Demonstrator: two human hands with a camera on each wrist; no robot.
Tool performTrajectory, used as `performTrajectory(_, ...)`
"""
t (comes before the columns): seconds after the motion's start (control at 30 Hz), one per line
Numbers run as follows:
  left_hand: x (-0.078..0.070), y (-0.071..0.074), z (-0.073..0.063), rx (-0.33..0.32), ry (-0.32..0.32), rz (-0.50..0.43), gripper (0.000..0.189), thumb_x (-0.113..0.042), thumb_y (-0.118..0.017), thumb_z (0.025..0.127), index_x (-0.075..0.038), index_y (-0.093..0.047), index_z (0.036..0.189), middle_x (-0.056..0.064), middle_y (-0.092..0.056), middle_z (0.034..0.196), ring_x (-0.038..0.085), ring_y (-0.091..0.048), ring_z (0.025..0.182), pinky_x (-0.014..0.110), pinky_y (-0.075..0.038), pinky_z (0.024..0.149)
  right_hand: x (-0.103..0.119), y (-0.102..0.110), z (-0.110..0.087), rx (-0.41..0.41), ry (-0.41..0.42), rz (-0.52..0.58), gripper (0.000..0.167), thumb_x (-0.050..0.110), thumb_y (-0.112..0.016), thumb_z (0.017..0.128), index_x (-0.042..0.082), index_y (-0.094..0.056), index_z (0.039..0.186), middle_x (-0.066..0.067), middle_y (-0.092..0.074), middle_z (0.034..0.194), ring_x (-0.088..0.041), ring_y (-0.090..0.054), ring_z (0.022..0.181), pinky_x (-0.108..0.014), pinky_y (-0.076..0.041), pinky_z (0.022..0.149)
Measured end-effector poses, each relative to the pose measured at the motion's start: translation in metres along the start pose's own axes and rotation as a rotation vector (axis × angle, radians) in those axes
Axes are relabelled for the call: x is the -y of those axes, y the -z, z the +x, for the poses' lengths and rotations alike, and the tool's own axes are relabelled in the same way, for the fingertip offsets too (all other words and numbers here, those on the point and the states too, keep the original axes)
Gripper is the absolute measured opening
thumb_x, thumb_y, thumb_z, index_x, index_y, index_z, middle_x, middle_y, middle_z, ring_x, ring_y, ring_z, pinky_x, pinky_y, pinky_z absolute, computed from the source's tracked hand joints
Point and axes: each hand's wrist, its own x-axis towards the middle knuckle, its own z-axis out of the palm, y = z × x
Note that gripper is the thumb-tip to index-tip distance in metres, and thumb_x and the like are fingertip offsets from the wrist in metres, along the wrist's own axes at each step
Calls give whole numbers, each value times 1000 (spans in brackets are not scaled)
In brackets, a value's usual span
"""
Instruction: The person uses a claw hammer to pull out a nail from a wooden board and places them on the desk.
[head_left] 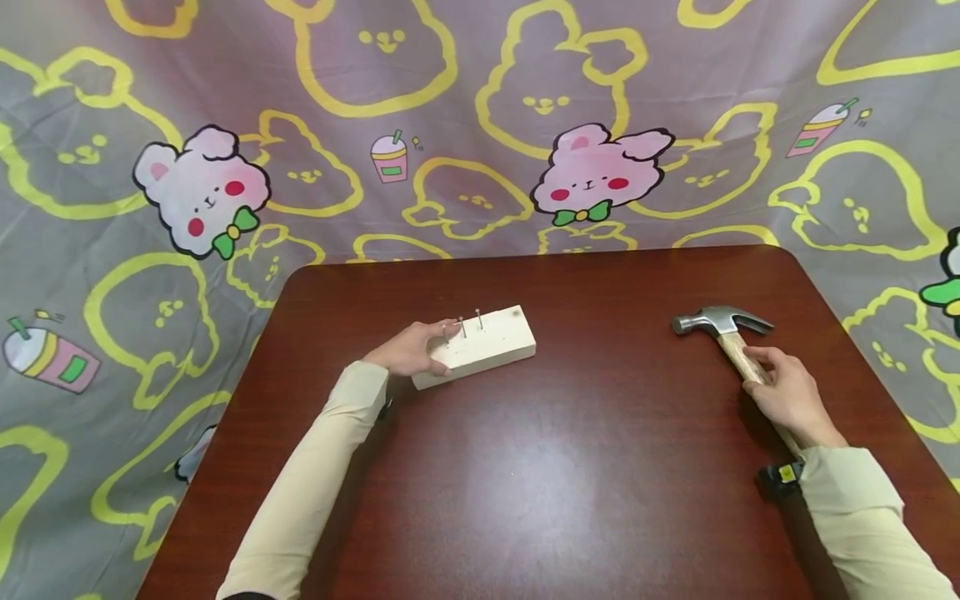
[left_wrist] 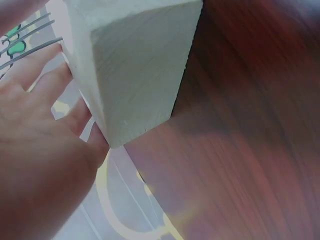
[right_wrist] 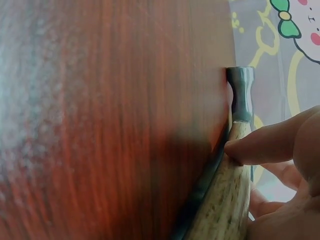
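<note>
A pale wooden block lies on the table, with three nails standing up from its top face. My left hand grips the block's left end, thumb at the near side and fingers over the far side, hiding part of that end. In the left wrist view the block's end face shows close up beside the fingers. Over on the right, a claw hammer lies with its steel head pointing away. Its wooden handle is held between thumb and fingers of my right hand.
The dark red-brown table has rounded far corners. A patterned cloth with cartoon bears and cups hangs behind it and along both sides. A wide stretch of tabletop separates the block from the hammer.
</note>
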Motion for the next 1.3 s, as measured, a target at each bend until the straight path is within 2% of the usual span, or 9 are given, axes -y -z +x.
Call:
performTrajectory(0.23,-17,-7,15,21,-36,-5,84,-13,-81,74,-12,-40,147,4,-35,155,23,-29,145,39,-23,120,4,0,3,-4,5,-14,49,0,-59,82,-8,-49,130,-34,-51,118,-45,-52,96,-33,-34,71)
performTrajectory(0.53,-28,-14,28,57,-78,2,86,-15,-82,74,-14,-38,148,5,-34,156,22,-30,145,37,-24,119,4,0,3,-7,3,-6,50,0,-59,81,-8,-49,130,-34,-50,118,-45,-51,96,-35,-35,71)
performTrajectory(0.7,-31,-15,30,59,-105,32,86,-16,-82,74,-14,-38,148,5,-34,156,23,-32,144,37,-26,118,5,0,3,-9,3,-9,49,0,-58,82,-8,-49,130,-34,-50,118,-45,-50,97,-36,-34,72)
performTrajectory(1.1,-33,-16,33,52,-127,21,84,-15,-82,74,-12,-41,147,4,-36,155,23,-32,144,37,-27,118,3,2,2,7,6,-18,50,1,-60,83,-7,-48,131,-34,-51,120,-46,-52,98,-36,-35,72)
performTrajectory(1.3,-35,-16,31,76,-105,9,87,-16,-81,75,-16,-36,149,4,-32,157,23,-29,145,39,-23,120,-2,7,-4,53,37,-51,54,4,-64,84,-12,-44,131,-40,-51,118,-52,-54,96,-47,-40,73)
